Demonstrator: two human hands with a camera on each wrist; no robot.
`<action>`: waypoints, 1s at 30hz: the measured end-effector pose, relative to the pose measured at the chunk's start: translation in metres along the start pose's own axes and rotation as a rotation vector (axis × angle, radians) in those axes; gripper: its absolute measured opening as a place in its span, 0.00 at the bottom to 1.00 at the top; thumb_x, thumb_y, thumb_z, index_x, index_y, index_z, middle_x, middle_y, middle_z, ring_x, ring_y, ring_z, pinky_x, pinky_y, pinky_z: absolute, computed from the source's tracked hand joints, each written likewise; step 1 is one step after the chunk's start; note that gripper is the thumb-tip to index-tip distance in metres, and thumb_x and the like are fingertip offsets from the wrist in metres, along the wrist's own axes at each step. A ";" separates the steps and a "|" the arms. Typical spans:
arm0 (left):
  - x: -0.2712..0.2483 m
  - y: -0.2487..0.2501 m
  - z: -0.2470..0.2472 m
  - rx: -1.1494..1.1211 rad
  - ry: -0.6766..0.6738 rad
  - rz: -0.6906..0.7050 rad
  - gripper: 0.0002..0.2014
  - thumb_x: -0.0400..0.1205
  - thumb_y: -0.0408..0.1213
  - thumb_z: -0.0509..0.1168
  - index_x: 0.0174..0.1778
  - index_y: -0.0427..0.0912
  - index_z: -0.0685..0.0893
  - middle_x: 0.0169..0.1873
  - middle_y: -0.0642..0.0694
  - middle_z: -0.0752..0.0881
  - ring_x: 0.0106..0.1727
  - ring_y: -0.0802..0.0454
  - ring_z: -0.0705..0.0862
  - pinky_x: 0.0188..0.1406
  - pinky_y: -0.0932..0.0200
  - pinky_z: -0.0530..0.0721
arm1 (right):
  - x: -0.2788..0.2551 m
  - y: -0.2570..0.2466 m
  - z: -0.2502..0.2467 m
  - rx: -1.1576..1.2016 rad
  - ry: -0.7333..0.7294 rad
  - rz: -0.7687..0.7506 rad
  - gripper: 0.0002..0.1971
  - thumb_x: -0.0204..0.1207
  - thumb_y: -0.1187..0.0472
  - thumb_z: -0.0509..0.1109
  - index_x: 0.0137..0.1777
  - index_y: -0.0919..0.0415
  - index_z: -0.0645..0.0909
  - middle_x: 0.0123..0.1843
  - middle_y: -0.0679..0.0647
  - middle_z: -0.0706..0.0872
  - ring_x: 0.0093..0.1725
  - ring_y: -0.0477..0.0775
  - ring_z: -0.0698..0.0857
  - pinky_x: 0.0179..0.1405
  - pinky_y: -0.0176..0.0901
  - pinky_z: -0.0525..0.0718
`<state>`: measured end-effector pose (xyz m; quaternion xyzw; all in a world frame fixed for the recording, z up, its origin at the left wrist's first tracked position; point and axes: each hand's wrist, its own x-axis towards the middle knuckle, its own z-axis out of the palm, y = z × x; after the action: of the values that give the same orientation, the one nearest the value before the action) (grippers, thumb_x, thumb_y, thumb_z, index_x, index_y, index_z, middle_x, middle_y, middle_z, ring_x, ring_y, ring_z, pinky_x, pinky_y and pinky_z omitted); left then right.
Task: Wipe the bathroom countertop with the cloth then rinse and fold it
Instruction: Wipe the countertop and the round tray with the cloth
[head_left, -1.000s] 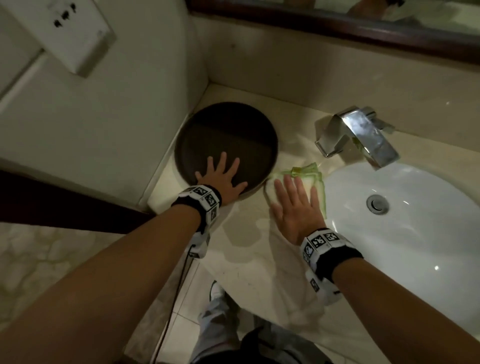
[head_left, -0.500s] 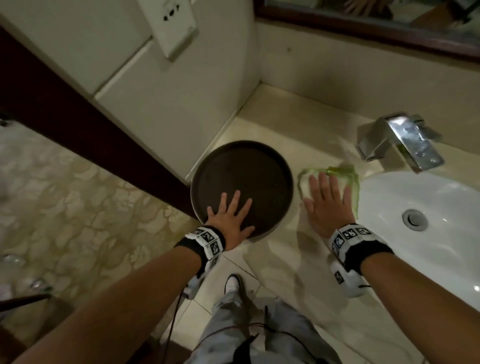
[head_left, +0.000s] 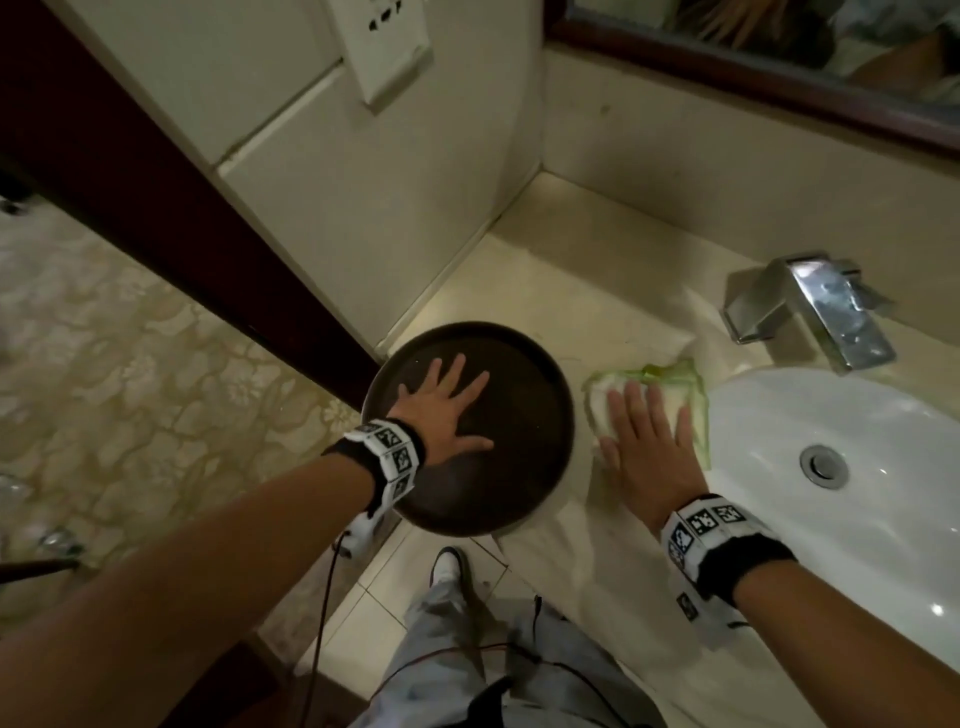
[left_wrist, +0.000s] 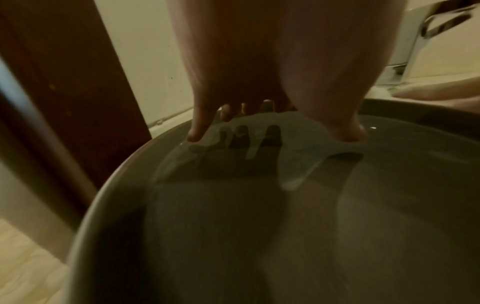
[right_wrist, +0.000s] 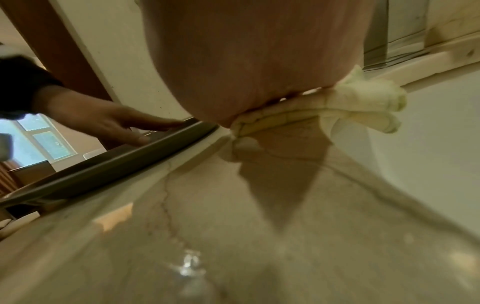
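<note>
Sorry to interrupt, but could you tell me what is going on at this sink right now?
A person is wiping the bathroom countertop. The right hand presses flat on a green-edged cloth beside the white basin, while the left hand rests flat on a round dark tray that overhangs the counter edge. Rinsing and folding remain.

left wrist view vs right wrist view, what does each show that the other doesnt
Only the left wrist view shows the left hand's fingertips spread on the floor of the dark round tray.

Only the right wrist view shows the right hand pressing flat on the cloth on the countertop.

Both show the tray's rim, the left hand, the dark wooden frame and the pale wall.
</note>
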<state>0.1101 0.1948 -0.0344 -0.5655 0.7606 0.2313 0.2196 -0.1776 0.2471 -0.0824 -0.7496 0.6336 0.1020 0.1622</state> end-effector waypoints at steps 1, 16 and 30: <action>0.008 0.001 -0.005 -0.030 0.009 -0.017 0.47 0.75 0.72 0.59 0.83 0.64 0.37 0.84 0.49 0.33 0.84 0.40 0.36 0.75 0.22 0.54 | -0.002 0.001 0.002 -0.006 0.004 -0.013 0.32 0.82 0.46 0.40 0.85 0.59 0.56 0.86 0.60 0.57 0.84 0.65 0.55 0.77 0.74 0.54; 0.037 0.008 -0.013 -0.066 -0.088 -0.024 0.50 0.73 0.70 0.63 0.84 0.62 0.39 0.84 0.50 0.33 0.83 0.38 0.33 0.71 0.16 0.52 | 0.060 0.012 -0.033 -0.060 -0.079 -0.164 0.36 0.77 0.41 0.26 0.85 0.51 0.37 0.87 0.52 0.37 0.85 0.58 0.38 0.81 0.64 0.40; 0.032 0.008 -0.010 -0.091 -0.088 -0.032 0.50 0.73 0.69 0.65 0.83 0.64 0.40 0.84 0.51 0.32 0.83 0.39 0.33 0.72 0.16 0.50 | 0.142 -0.003 -0.066 -0.169 -0.074 -0.217 0.33 0.80 0.43 0.29 0.85 0.50 0.36 0.87 0.53 0.40 0.86 0.59 0.42 0.81 0.65 0.48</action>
<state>0.0927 0.1665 -0.0447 -0.5762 0.7299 0.2867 0.2302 -0.1533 0.0927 -0.0715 -0.8204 0.5314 0.1647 0.1318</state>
